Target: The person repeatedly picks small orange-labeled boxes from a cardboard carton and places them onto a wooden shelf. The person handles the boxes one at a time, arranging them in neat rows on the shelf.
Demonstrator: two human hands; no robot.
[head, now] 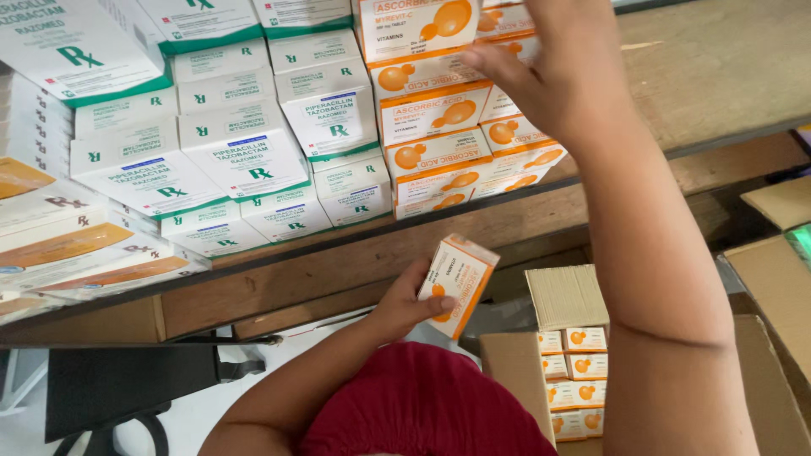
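My left hand (404,302) grips a small orange-and-white medicine box (459,283) below the front edge of a wooden shelf (355,262). My right hand (553,63) reaches up onto the shelf and rests against a stack of matching orange-and-white boxes (439,110), fingers spread on them; I cannot tell whether it grips one.
White boxes with green trim (245,143) fill the shelf's left and middle. Flat white-and-orange cartons (76,245) lie at the far left. An open cardboard carton (574,371) below holds several more orange boxes. Another cardboard box (777,279) sits right. A dark stand (127,384) is lower left.
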